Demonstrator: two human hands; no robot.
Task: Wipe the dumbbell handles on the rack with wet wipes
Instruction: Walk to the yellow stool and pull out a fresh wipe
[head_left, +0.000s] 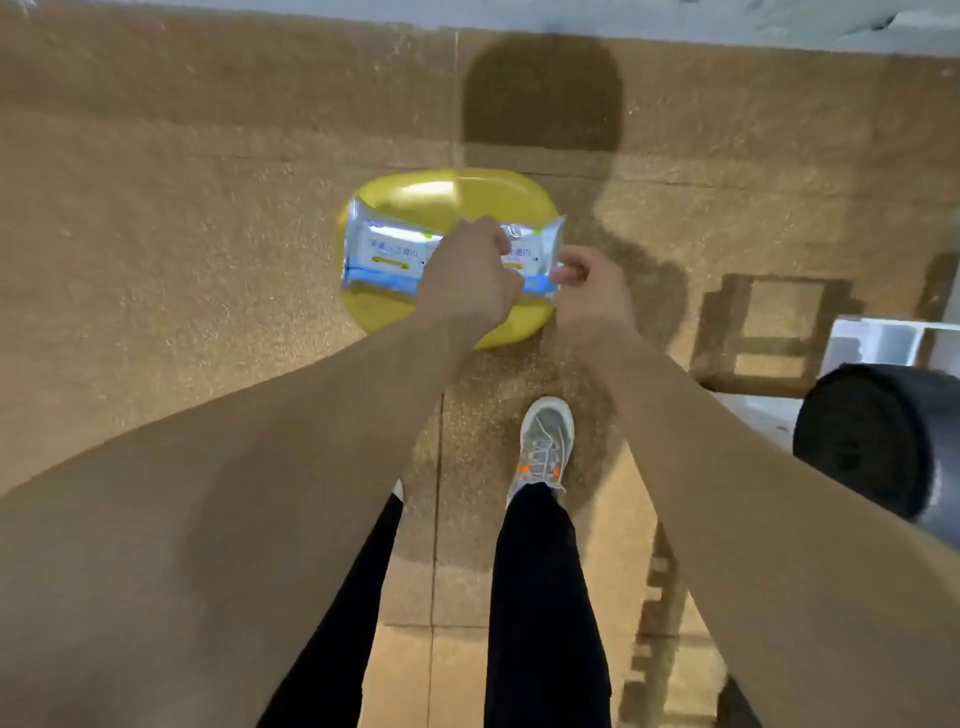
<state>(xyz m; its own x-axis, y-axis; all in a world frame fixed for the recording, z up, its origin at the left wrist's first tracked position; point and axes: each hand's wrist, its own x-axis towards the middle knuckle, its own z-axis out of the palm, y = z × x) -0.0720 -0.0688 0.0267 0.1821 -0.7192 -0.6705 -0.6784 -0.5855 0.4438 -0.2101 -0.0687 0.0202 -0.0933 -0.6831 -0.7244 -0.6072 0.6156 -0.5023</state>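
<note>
A blue and white pack of wet wipes (387, 252) lies across a yellow plastic stool (441, 200) on the brown floor ahead of me. My left hand (467, 273) is curled over the middle of the pack, fingers pinching at its top face. My right hand (589, 291) pinches the pack's right end near its lower corner. The pack's centre is hidden under my left hand. One black dumbbell head (878, 447) shows at the right edge; its handle is out of view.
A white rack frame (883, 343) stands at the right, above the dumbbell head. My legs in black trousers and a grey shoe (545, 441) are below the stool. A pale wall base runs along the top.
</note>
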